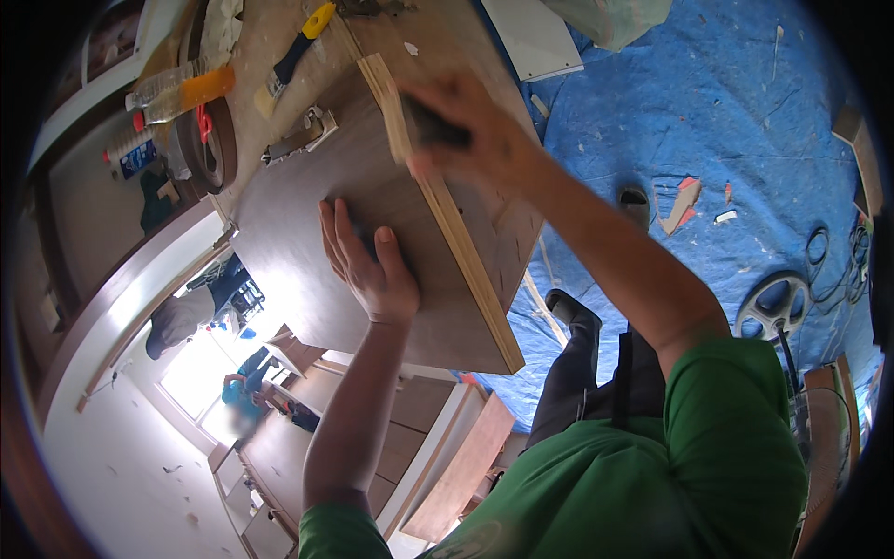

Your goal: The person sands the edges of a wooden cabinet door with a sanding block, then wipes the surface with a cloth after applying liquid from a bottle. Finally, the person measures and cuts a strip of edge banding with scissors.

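My left hand [368,265] lies flat on a dark brown wood panel [326,307], its fingers stretched and a little apart. The panel's pale plywood edge [470,279] runs along its right side, and a light strip of edging [386,102] shows at the far end of it. Over that far end, my right hand [470,130] is wrapped round a dark block [433,126]. The block is smeared by motion, so its exact kind does not show. It is at the strip; whether it touches cannot be made out.
Beyond the panel lie a metal hinge [303,137], a yellow-handled brush [296,58], a roll of brown banding [207,154] and bottles [186,93]. A blue tarp [745,121] with scraps covers the right-hand floor, near a cable reel [773,306]. Two people [191,312] are at the lower left.
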Tool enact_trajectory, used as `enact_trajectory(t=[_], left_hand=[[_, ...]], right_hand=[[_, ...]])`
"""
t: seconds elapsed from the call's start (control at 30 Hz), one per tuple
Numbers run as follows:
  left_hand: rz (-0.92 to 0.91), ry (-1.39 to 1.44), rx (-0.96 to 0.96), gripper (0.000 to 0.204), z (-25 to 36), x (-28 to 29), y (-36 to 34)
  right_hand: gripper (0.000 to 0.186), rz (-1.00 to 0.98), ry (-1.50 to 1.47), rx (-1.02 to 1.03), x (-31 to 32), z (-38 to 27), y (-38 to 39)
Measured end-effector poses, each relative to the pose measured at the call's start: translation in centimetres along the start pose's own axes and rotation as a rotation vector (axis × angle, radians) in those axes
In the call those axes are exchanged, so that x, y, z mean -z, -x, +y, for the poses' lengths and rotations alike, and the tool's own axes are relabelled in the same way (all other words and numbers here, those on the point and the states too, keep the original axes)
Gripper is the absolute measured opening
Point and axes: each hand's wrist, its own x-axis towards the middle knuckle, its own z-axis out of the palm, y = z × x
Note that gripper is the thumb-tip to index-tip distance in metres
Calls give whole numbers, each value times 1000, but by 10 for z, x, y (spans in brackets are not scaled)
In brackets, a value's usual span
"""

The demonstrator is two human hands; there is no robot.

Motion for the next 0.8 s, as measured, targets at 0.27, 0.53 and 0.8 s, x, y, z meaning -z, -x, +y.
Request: enact_trajectory(t=[0.27,0.53,0.8], left_hand=[[4,7,-30,63,0,2,1],[2,34,-29,63,-4,-4,0],[11,15,-27,62,-4,1,5]], right_hand=[[83,142,-152,-60,-11,-5,-49],[86,98,-67,-10,-19,-14,61],[81,99,-87,-264,-28,-49,125]])
